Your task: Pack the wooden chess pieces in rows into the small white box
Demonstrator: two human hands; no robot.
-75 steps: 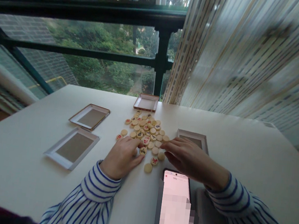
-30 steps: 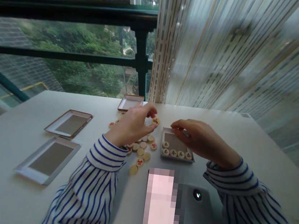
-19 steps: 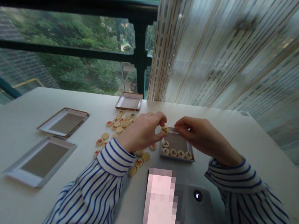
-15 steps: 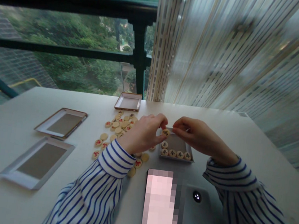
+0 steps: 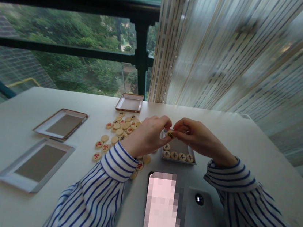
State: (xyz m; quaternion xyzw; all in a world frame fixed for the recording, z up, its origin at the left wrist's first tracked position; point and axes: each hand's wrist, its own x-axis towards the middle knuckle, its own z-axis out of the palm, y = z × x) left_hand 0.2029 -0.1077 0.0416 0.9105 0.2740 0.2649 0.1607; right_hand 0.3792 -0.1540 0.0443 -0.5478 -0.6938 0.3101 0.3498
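My left hand (image 5: 148, 135) and my right hand (image 5: 195, 135) meet above a small grey tray (image 5: 180, 146). Between their fingertips is one round wooden chess piece (image 5: 170, 134) with a dark character; both hands pinch it. Several similar pieces lie in a row along the tray's near side (image 5: 178, 155). A loose heap of round wooden pieces (image 5: 119, 128), marked in red or black, is spread on the white table (image 5: 5, 198) left of my left hand, with a few under my wrist.
A brown-rimmed tray (image 5: 130, 102) stands at the table's far edge. Two flat box parts, one brown-rimmed (image 5: 61, 123) and one white-rimmed (image 5: 36, 164), lie at the left. A phone (image 5: 163, 209) and a grey device (image 5: 202, 215) lie near me. Window railing and striped curtain behind.
My left hand lifted a piece from the heap and carried it right to the tray. My right hand rose to meet it and now pinches the same piece.
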